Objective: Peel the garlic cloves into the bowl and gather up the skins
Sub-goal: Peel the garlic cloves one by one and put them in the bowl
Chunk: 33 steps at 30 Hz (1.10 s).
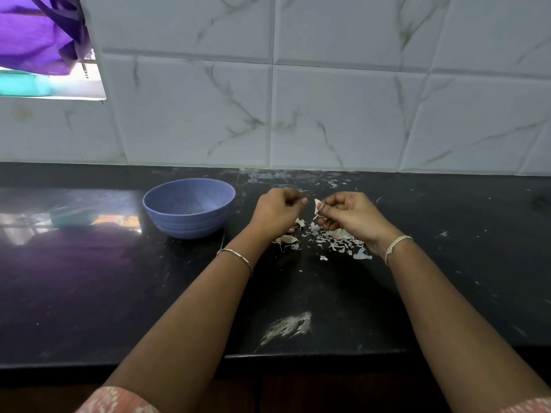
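Skin flake [316,204] in right hand [348,219] pinch

The bowl [190,225] is lavender-blue, the garlic skins [337,239] white, the countertop [89,293] black with pale flecks. The wall tiles [343,114] are white with grey-brown marble veining, the sleeve [119,400] pink with white print, the cloth [35,31] purple.

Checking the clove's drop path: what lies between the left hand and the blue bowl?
Head view: only bare black counter between left hand and blue bowl; garlic skins lie beneath and right of the hand.
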Each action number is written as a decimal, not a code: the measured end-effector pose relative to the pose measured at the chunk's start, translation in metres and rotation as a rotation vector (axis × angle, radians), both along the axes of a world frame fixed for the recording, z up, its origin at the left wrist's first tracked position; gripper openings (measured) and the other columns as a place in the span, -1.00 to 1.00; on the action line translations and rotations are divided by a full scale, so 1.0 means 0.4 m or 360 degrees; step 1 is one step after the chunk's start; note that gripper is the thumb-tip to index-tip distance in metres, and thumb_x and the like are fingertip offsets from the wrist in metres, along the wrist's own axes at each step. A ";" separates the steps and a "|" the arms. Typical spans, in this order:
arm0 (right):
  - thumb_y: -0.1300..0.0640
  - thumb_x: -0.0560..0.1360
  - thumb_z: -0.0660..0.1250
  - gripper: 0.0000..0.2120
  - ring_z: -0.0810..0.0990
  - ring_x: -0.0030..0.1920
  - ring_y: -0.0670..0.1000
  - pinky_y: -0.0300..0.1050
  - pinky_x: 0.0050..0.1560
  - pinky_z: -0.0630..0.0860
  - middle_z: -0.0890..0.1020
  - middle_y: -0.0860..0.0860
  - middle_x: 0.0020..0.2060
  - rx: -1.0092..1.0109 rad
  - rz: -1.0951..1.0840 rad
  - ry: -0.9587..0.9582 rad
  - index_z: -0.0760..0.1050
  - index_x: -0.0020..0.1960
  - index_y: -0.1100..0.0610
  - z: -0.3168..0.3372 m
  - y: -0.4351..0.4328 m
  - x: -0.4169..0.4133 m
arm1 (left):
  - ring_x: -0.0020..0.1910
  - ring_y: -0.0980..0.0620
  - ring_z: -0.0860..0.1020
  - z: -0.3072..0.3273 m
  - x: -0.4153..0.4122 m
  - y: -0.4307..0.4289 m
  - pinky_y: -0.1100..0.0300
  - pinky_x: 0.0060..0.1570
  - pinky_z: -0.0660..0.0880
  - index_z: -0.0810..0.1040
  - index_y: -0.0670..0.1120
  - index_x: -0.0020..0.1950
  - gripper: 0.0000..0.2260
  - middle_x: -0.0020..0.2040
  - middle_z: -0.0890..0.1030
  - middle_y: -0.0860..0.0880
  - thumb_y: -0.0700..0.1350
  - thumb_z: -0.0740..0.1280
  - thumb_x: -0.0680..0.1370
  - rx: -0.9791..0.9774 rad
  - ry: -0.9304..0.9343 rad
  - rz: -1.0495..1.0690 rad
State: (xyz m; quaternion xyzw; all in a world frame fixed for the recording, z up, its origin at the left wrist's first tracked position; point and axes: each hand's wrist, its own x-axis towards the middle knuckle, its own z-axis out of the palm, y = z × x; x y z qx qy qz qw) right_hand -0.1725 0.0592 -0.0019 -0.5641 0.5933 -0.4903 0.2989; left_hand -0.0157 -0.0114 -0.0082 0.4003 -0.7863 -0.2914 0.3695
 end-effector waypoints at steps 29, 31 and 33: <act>0.15 0.40 0.50 -0.88 0.53 -0.20 -0.16 -0.19 -0.16 0.50 0.59 -0.13 -0.17 -0.0480 -0.0409 0.1019 0.61 -0.09 0.01 0.002 0.003 -0.032 | -0.41 0.10 0.58 -0.008 -0.009 0.018 0.30 -0.37 0.56 0.58 -0.20 -0.06 -0.95 -0.26 0.65 -0.10 -0.30 0.42 0.51 0.0878 0.0991 -0.0271; 0.18 0.39 0.47 -0.74 0.57 -0.16 -0.13 -0.17 -0.12 0.54 0.60 -0.14 -0.09 -0.0566 -0.0314 0.0891 0.58 0.06 0.01 0.000 0.004 -0.019 | -0.42 0.11 0.58 -0.009 -0.012 0.019 0.31 -0.36 0.56 0.60 -0.19 -0.02 -0.93 -0.25 0.66 -0.09 -0.31 0.41 0.52 0.0892 0.0975 -0.0279; 0.16 0.42 0.44 -0.67 0.57 -0.10 -0.15 -0.24 -0.13 0.50 0.59 -0.14 -0.01 -0.0580 -0.0218 0.0934 0.56 0.17 -0.02 -0.004 0.002 -0.012 | -0.39 0.10 0.57 -0.009 -0.015 0.022 0.30 -0.32 0.57 0.62 -0.18 -0.03 -0.94 -0.24 0.66 -0.08 -0.30 0.42 0.52 0.0887 0.0929 -0.0284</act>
